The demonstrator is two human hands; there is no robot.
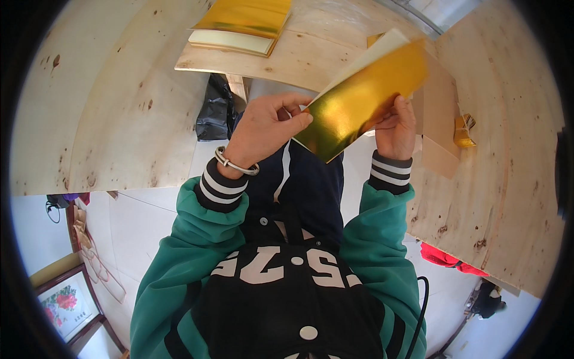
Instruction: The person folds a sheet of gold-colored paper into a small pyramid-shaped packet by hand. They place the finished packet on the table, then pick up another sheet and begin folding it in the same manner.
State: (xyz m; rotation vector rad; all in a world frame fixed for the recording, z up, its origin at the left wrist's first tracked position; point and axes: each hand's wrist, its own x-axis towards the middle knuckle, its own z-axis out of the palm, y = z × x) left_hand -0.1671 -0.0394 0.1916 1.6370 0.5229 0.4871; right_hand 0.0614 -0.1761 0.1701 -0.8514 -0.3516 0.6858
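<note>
Between my two hands is a gold foil paper sheet (358, 98), tilted, with a pale sheet (381, 54) showing behind its upper edge. My left hand (269, 125) pinches the sheet's left corner between thumb and fingers; a silver bangle is on that wrist. My right hand (398, 123) holds the lower right edge, thumb on the gold face, its fingers partly hidden. Beyond my hands, a stack of gold and pale paper sheets (244, 20) lies on the wooden board ahead.
Wooden boards stretch to the left (112, 103) and right (502, 179). A cardboard box (441, 98) stands right of the sheet, with a folded gold paper piece (464, 130) beside it. A black plastic bag (216, 110) hangs or stands by the left board.
</note>
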